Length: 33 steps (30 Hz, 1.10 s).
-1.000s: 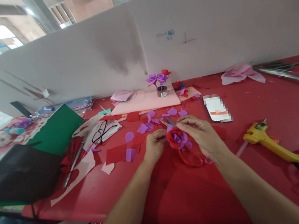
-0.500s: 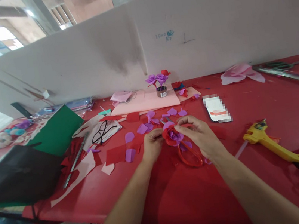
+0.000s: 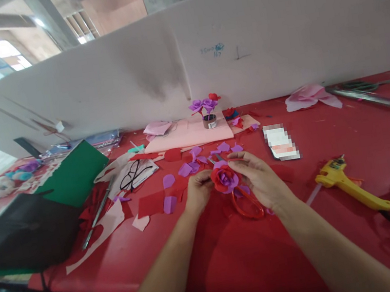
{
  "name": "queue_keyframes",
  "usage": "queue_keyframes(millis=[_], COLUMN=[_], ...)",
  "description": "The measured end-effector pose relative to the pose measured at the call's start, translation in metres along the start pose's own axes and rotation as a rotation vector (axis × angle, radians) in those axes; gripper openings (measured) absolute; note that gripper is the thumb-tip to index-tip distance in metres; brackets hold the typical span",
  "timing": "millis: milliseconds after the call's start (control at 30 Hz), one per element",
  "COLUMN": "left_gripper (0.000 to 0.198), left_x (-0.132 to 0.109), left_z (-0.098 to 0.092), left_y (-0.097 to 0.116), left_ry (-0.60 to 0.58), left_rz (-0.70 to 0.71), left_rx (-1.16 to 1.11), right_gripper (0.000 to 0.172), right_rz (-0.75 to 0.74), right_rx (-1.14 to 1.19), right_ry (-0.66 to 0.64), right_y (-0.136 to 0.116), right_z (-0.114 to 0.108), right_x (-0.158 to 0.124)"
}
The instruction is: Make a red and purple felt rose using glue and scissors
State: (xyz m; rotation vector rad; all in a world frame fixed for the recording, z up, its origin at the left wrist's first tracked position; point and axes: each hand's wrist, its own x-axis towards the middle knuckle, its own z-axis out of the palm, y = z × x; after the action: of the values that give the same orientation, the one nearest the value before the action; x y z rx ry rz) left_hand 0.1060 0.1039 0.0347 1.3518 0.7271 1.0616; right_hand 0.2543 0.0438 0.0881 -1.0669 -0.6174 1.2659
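A red and purple craft flower (image 3: 225, 177) is held between my two hands above the red table (image 3: 207, 267). My left hand (image 3: 200, 188) grips its left side with closed fingers. On the right, my right hand (image 3: 255, 174) has its fingers bent round the flower's edge. Under the flower lie red-handled scissors (image 3: 247, 203), their blades partly hidden by it. Purple petal pieces (image 3: 169, 204) and red sheets (image 3: 151, 204) are scattered to the left and beyond my hands.
A yellow glue gun (image 3: 353, 185) and a phone (image 3: 281, 142) lie at the right. Farther back, purple flowers stand in a small pot (image 3: 209, 122) on pink foam (image 3: 175, 137). Eyeglasses (image 3: 133, 175), a green sheet (image 3: 74, 177) and a dark folder (image 3: 27, 232) are at the left.
The flower has tilted so its spiral centre faces the camera more. My right hand's fingers have shifted slightly at its edge. The view has moved a little.
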Motion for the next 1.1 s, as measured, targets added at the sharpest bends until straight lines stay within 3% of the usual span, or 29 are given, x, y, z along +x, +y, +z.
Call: queue_keyframes(millis=[200, 400, 733, 833, 933, 1100], left_gripper=[0.011, 0.015, 0.012, 0.007, 0.004, 0.008], left_x=[0.000, 0.002, 0.011, 0.011, 0.013, 0.017], left_z=[0.000, -0.002, -0.014, -0.017, -0.017, -0.017], left_y=[-0.002, -0.002, -0.006, -0.007, -0.010, -0.017], left_ry=[0.004, 0.073, 0.351, 0.325, 0.219, 0.103], left_rz=[-0.033, -0.034, -0.047, -0.017, 0.057, 0.162], left_rx=[-0.036, -0.055, -0.115, -0.090, -0.055, 0.039], right_gripper=[0.037, 0.033, 0.030, 0.027, 0.022, 0.010], right_rz=[0.034, -0.034, -0.049, -0.072, -0.157, -0.490], right_rx=[0.137, 0.192, 0.055, 0.000, -0.106, -0.577], right_ry=[0.078, 0.116, 0.127, 0.122, 0.118, 0.046], right_y=[0.002, 0.002, 0.002, 0.005, 0.007, 0.005], right_z=[-0.002, -0.004, -0.004, -0.003, -0.003, -0.002], right_x=[0.004, 0.006, 0.004, 0.004, 0.002, -0.007])
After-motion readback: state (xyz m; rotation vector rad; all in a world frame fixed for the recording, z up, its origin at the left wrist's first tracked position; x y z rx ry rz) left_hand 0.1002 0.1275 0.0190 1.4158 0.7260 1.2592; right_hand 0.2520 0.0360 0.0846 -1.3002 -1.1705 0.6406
